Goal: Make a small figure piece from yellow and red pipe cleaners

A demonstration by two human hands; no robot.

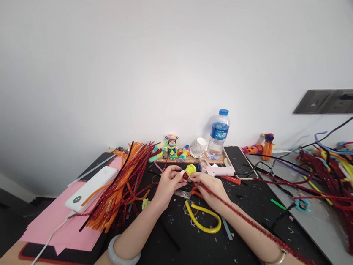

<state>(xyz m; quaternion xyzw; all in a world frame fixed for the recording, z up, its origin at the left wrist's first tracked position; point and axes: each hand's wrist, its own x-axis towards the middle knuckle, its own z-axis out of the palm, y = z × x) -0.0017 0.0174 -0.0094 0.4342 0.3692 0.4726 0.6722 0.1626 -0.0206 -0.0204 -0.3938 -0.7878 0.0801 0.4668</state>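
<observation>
Between my two hands is a small yellow and dark red pipe-cleaner piece [191, 169], its details too small to make out. My left hand [171, 182] pinches it from the left side. Fingers of my right hand [206, 188] close on a long dark red pipe cleaner [253, 223], which trails back over the right forearm toward the lower right. Just below the hands lies a bent yellow pipe cleaner [211, 230] on the black mat [191, 258]. A pale pink glue gun [220, 170] rests right behind my right hand.
A bundle of orange and red pipe cleaners [116, 194] covers pink paper [51, 225] beside a white power bank [92, 189]. At the back stand a finished doll [172, 146], paper cup [198, 147], water bottle [217, 136] and phone [239, 161]. Mixed pipe cleaners [345, 189] heap up at right.
</observation>
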